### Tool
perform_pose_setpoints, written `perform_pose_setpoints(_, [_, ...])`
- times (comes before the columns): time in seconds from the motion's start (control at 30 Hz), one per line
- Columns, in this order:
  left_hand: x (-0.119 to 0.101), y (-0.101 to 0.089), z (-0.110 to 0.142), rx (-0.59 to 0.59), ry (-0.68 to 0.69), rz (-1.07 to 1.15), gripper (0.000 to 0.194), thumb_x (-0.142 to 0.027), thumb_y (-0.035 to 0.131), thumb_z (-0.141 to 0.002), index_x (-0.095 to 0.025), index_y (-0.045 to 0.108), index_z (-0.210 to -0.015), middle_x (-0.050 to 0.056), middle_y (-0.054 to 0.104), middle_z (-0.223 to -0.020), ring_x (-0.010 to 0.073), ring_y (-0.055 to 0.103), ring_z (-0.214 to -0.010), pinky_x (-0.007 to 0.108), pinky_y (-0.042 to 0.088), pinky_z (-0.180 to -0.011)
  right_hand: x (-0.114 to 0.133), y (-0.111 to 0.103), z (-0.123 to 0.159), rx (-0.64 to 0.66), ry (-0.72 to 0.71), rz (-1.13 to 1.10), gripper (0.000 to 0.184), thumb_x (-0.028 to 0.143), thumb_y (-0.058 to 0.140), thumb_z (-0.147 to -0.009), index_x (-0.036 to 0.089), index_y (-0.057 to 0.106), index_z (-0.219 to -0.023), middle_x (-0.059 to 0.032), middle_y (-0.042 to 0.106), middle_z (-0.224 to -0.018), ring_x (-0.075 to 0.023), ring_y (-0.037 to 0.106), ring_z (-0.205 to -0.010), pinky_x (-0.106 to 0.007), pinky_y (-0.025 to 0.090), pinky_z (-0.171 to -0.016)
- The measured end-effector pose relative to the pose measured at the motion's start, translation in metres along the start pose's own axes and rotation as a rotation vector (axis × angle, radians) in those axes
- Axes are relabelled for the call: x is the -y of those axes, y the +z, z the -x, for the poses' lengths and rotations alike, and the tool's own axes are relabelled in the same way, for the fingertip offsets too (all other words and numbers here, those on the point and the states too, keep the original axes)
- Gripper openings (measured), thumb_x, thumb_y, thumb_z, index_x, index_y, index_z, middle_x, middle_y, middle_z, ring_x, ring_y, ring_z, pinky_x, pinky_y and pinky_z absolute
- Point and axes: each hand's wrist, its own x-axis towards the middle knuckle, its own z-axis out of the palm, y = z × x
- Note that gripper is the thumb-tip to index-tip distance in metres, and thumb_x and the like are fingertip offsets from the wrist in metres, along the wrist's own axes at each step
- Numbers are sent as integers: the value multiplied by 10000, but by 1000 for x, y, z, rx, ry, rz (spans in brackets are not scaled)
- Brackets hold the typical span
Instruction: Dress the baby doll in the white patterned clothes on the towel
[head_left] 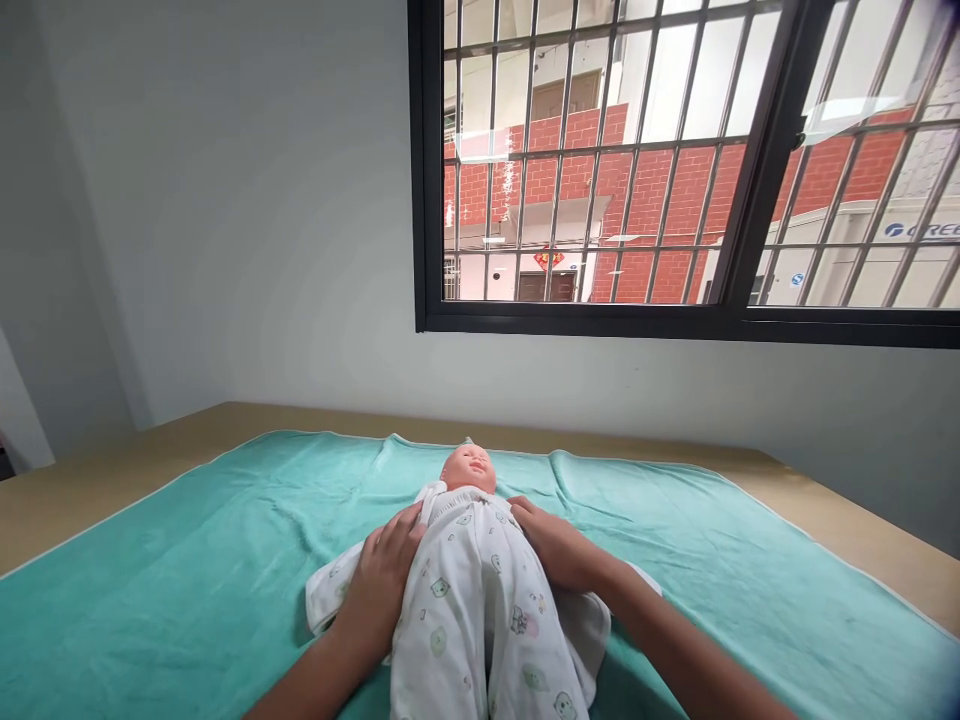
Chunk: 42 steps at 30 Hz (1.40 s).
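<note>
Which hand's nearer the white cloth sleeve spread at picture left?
Left: the left hand is beside the sleeve; the right hand is beyond the white printed cloth trousers.

The doll (472,468) lay between the left hand (385,568) and the right hand (553,542), trousers (459,600) over its body, on a blanket (180,570) spread over the table (45,510). Behind the table rose the wall (285,250), with a window (763,185) toward the right.

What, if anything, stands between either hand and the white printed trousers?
Nothing visible does: the left hand lies against one side of the white printed trousers, the right hand against the other.
</note>
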Motion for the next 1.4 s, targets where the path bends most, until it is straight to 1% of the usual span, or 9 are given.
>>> perform_pose_setpoints(0.13, [-2, 4, 0, -30, -34, -25, 500, -198, 479, -905, -304, 461, -1393, 71, 452, -1483, 257, 420, -1345, 484, 381, -1082, 0, 1, 0, -43, 40, -121, 125, 243, 566, -805, 244, 585, -928, -29, 609, -1100, -188, 585, -860, -315, 442, -759])
perform_pose_setpoints(0.27, [-2, -1, 0, -38, -74, 61, 547, -217, 443, -937, -408, 379, -1445, 11, 427, -1503, 242, 462, -1299, 473, 415, -1064, -3, -6, 0, -19, 59, -349, 161, 243, 634, -735, 223, 618, -895, -44, 618, -1178, -252, 575, -1065, -380, 455, -912])
perform_pose_setpoints(0.43, [3, 1, 0, -71, -64, 127, 564, -271, 473, -930, -438, 355, -1455, -7, 411, -1519, 243, 453, -1316, 459, 393, -1091, -6, -2, -5, -150, 88, -438, 60, 281, 569, -832, 222, 570, -824, -43, 503, -1407, -257, 472, -1272, -423, 381, -1054])
perform_pose_setpoints(0.6, [6, 9, 0, -56, -98, 121, 529, -330, 479, -929, -390, 392, -1447, 16, 448, -1498, 262, 468, -1300, 461, 370, -1096, 2, 10, -15, -396, -45, -123, 146, 342, 513, -913, 242, 582, -833, -58, 578, -1227, -236, 534, -1113, -402, 421, -951])
perform_pose_setpoints(0.77, [2, 9, -2, -39, -68, 12, 544, -258, 455, -932, -363, 370, -1459, 38, 422, -1514, 265, 460, -1304, 481, 359, -1086, 18, 12, -24, -442, 21, -65, 228, 381, 464, -937, 249, 598, -808, -31, 636, -868, -212, 559, -819, -374, 432, -793])
perform_pose_setpoints(0.93, [4, 6, -3, -65, -10, 52, 496, -215, 472, -908, -269, 460, -1401, 78, 485, -1458, 260, 453, -1317, 452, 391, -1075, 20, 3, -26, -347, 218, -505, 253, 458, 541, -850, 218, 581, -782, -7, 612, -749, -178, 535, -705, -302, 412, -652])
perform_pose_setpoints(1.07, [7, 3, -2, -125, 25, 171, 374, -234, 457, -917, -228, 567, -1274, 80, 526, -1408, 251, 443, -1318, 449, 391, -1089, 13, -1, -24, -240, 241, -833, 265, 469, 573, -820, 214, 578, -890, 10, 579, -726, -143, 494, -626, -264, 370, -572])
perform_pose_setpoints(1.27, [9, 3, -3, -205, -52, 372, 275, -267, 410, -960, -244, 633, -1120, 61, 610, -1262, 216, 515, -1206, 419, 424, -1040, 18, 10, -30, -405, 205, -524, 185, 401, 566, -830, 221, 612, -824, 15, 578, -730, -155, 493, -684, -283, 377, -632])
perform_pose_setpoints(1.4, [10, 1, -8, -162, -185, 467, 285, -353, 407, -958, -248, 666, -1013, 63, 623, -1208, 229, 541, -1163, 439, 433, -1029, 17, 3, -28, -225, 161, -427, 225, 440, 591, -832, 220, 593, -783, 37, 518, -671, -134, 438, -632, -268, 345, -585])
